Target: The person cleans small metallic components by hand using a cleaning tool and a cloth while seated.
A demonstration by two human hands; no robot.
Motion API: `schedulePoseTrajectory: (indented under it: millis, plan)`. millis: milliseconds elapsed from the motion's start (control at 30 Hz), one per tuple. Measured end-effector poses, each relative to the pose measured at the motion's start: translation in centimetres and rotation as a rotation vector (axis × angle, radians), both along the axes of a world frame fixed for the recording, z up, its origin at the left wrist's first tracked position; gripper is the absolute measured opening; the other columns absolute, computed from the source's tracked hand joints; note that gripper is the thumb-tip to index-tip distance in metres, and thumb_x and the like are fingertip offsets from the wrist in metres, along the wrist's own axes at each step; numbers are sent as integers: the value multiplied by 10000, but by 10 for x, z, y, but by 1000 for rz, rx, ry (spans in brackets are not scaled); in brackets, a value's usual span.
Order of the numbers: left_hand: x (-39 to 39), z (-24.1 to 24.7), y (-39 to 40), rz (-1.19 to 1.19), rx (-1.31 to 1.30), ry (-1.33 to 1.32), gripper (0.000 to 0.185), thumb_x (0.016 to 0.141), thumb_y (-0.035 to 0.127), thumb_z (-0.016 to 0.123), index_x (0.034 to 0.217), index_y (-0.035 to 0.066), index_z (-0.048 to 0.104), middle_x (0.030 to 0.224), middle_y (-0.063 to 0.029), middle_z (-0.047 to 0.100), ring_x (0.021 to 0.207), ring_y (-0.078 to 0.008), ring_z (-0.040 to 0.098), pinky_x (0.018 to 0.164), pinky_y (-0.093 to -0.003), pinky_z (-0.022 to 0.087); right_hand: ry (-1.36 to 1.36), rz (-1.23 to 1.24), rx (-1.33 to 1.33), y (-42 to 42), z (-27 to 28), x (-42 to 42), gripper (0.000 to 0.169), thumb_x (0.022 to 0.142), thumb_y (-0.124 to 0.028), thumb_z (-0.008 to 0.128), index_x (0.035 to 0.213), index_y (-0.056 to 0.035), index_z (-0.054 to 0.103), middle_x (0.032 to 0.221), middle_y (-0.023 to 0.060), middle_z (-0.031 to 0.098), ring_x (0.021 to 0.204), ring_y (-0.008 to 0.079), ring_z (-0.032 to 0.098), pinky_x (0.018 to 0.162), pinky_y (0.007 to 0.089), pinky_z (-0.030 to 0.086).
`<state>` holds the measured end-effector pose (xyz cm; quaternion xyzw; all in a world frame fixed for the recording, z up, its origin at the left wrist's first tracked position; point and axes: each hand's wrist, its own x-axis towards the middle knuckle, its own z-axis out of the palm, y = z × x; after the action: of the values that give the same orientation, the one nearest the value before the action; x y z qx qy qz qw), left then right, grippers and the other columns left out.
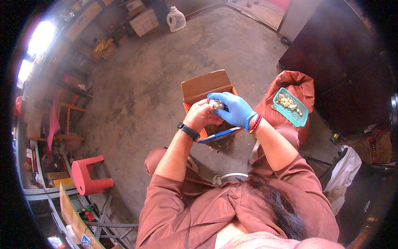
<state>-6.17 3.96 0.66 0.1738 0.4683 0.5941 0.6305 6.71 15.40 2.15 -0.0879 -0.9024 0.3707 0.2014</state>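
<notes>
My bare left hand, with a dark watch at the wrist, and my right hand, in a blue glove, meet around a whitish garlic bulb. Both hands are over a cardboard box whose lid flap stands up. Inside the box is dark matter, partly hidden by the hands. To the right, a turquoise plastic basket holds several pale peeled cloves and rests on a reddish-brown sack.
A red plastic stool lies on its side at the left. A white jug stands on the concrete floor farther off. Dark furniture is at the right, and a white cloth hangs lower right. The rim of a white bucket shows between the legs.
</notes>
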Motion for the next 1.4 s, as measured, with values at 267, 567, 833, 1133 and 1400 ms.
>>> schedulePoseTrajectory:
  millis: [267,567,833,1133,1400]
  plan:
    - [10,2,1,66,-18,-131,206,807,123,582,1002,68,543,908,-78,614,745,-204,620,669,-341,526,-41,17,10,0,-3,1,362,785,-169,596,1132,-80,543,1000,171,581,934,334,569,834,377,456]
    - [7,-3,-1,-24,159,-164,253,897,143,464,1134,56,478,989,-73,600,831,-194,616,729,-336,521,-49,-16,-237,6,3,1,380,799,-189,616,1143,-45,542,1038,167,599,960,262,590,841,333,461]
    - [3,2,-7,-60,171,-72,218,914,206,504,1086,74,521,908,-75,608,729,-168,626,672,-315,536,-32,-24,-703,8,0,3,390,825,-223,625,1135,0,545,990,85,624,900,139,588,785,271,478]
    - [5,4,-11,-22,173,257,145,929,192,458,941,76,544,685,-11,556,515,-87,511,458,-211,406,-66,-112,-957,3,2,2,345,828,-266,626,1058,-12,585,886,19,617,790,81,560,676,226,462]
    - [7,-10,-9,-21,18,536,181,887,56,418,1006,71,554,692,0,538,568,-81,486,523,-227,409,29,-84,-985,5,-6,-1,330,799,-253,651,1026,-20,595,848,12,614,754,83,558,662,226,458]
